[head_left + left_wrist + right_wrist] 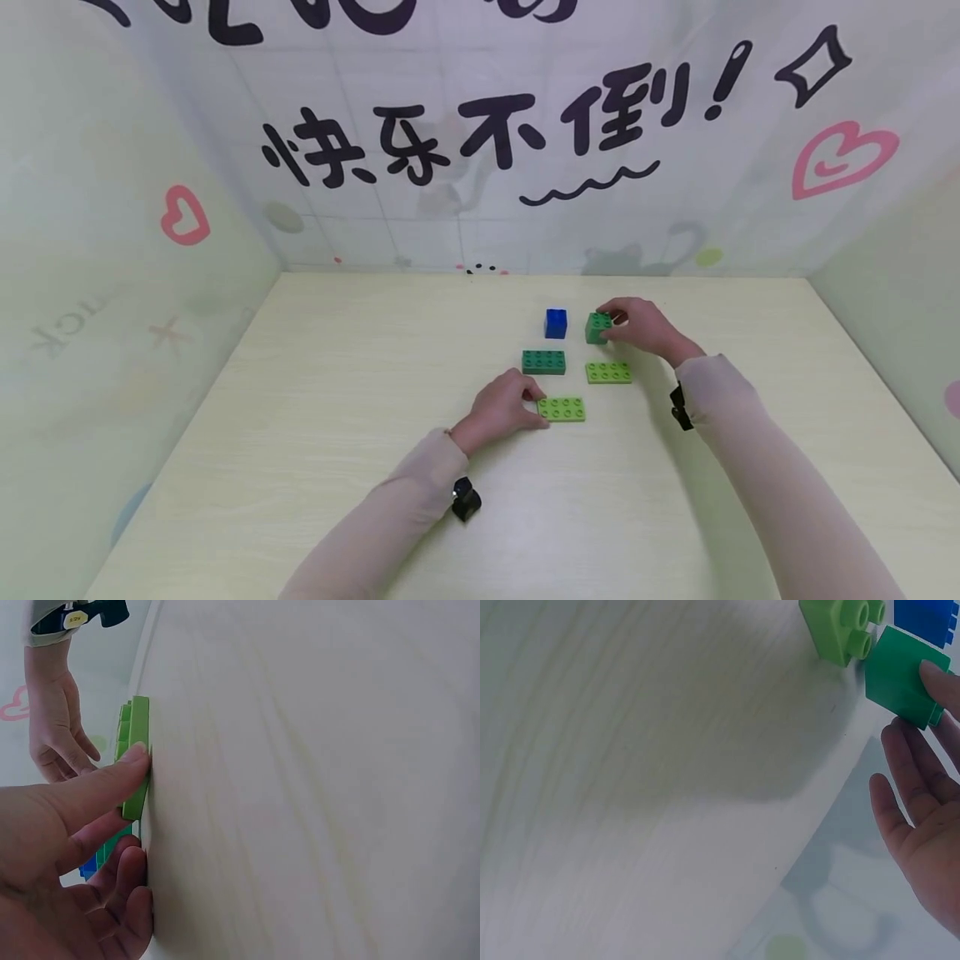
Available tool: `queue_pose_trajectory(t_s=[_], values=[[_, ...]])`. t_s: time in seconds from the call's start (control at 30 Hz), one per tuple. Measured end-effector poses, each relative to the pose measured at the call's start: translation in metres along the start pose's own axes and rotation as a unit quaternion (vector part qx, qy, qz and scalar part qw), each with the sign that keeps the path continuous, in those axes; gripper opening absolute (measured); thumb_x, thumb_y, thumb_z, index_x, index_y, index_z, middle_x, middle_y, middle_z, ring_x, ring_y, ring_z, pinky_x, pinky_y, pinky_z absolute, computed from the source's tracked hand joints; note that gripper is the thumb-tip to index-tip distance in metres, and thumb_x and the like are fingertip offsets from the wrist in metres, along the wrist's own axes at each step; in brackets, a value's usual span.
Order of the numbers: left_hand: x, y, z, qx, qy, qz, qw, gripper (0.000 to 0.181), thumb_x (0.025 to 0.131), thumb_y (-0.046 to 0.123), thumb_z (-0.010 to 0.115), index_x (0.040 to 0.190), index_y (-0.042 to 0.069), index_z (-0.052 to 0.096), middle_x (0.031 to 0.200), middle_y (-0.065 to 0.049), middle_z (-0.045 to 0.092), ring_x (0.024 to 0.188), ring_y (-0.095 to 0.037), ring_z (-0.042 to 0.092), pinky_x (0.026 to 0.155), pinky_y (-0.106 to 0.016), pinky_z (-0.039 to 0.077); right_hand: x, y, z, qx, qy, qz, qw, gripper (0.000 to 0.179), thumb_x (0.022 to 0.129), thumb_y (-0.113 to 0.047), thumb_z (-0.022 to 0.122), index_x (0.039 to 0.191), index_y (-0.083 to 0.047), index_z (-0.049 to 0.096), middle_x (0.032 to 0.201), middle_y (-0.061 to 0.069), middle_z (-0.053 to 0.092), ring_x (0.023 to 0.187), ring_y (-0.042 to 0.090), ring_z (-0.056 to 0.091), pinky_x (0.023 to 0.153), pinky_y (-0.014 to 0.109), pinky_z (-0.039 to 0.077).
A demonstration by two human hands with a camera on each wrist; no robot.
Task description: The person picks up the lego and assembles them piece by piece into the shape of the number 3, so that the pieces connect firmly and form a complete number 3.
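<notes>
- Pale long sleeves (382,521) lay nearest the head camera, slanting up from the lower edge towards both hands.
- Handling the bricks well seemed to call for light fingertip pressure on the side faces, leaving the studs uncovered and the undersides level.
- The left hand (504,404) had its grip nearly closed, thumb and forefinger clamped on the left end of a flat, lime-green, eight-studded plastic brick (562,409); its other fingers curled beside it.
- The right hand (641,323) had its grip parted only by the width of a blocky, mid-green, studded plastic brick (595,331), pinched between thumb and fingers at the far side of the group. Whether that brick touched the tabletop (360,358) could not be told.
- Just beyond the left hand sat a dark-green, oblong, eight-studded plastic brick (543,362), apart from the lime one.
- A second flat lime-green brick (609,372) lay nearer the person than the mid-green one, untouched.
- A small, blocky, deep-blue brick (556,323) stood left of the mid-green one, with a gap between.
- Behind the tabletop hung a whitish backdrop (465,225) with black lettering.
</notes>
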State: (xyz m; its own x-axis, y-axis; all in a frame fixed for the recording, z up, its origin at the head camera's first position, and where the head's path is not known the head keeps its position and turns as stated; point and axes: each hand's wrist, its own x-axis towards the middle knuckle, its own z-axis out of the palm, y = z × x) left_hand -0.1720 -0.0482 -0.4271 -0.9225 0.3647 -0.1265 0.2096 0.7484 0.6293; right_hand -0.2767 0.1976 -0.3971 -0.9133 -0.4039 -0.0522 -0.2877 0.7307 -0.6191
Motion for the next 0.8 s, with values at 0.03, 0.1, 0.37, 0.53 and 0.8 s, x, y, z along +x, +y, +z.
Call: queue_pose_trajectory(t_s=[0.03,0.1,0.37,0.53,0.8], values=[[0.000,0.000,0.000,-0.001,0.001,-0.001,1.0000,0.037,0.065,0.024,0.083,0.097,0.010,0.070,0.084,0.005,0.052,0.076,-0.009,0.049,0.067,-0.022,0.041,0.000,-0.001,0.000,-0.003,0.001,-0.004,1.0000,0.043,0.082,-0.008,0.068,0.120,0.006,0.054,0.110,0.021,0.057,0.100,0.034,0.052,0.087,0.046,0.040],[0.000,0.000,0.000,-0.004,0.002,-0.002,1.0000,0.037,0.065,0.024,0.084,0.096,0.009,0.070,0.083,0.005,0.052,0.076,-0.010,0.049,0.066,-0.022,0.041,-0.002,-0.002,-0.002,-0.009,0.002,-0.008,0.9999,0.043,0.082,-0.009,0.068,0.119,0.005,0.055,0.110,0.021,0.057,0.099,0.034,0.052,0.087,0.046,0.040],[0.000,0.002,-0.001,-0.005,0.003,-0.004,1.0000,0.038,0.065,0.023,0.083,0.097,0.009,0.070,0.083,0.005,0.052,0.076,-0.009,0.049,0.066,-0.022,0.041,-0.012,-0.013,-0.007,-0.023,-0.004,-0.024,0.9994,0.042,0.082,-0.010,0.069,0.119,0.004,0.055,0.111,0.019,0.057,0.100,0.033,0.052,0.087,0.047,0.040],[-0.001,0.002,-0.002,-0.002,0.005,-0.008,1.0000,0.038,0.065,0.023,0.084,0.098,0.009,0.070,0.084,0.004,0.053,0.077,-0.010,0.050,0.067,-0.023,0.041,-0.020,-0.023,-0.008,-0.027,-0.009,-0.043,0.9986,0.042,0.081,-0.011,0.069,0.119,0.002,0.056,0.111,0.017,0.057,0.100,0.033,0.052,0.087,0.047,0.041],[0.001,0.001,-0.001,-0.003,0.004,-0.004,1.0000,0.038,0.064,0.023,0.084,0.097,0.010,0.070,0.085,0.004,0.054,0.077,-0.010,0.051,0.067,-0.023,0.042,-0.035,-0.037,-0.007,-0.032,-0.019,-0.057,0.9977,0.041,0.081,-0.010,0.070,0.118,0.001,0.057,0.109,0.014,0.057,0.099,0.033,0.052,0.087,0.047,0.042]])
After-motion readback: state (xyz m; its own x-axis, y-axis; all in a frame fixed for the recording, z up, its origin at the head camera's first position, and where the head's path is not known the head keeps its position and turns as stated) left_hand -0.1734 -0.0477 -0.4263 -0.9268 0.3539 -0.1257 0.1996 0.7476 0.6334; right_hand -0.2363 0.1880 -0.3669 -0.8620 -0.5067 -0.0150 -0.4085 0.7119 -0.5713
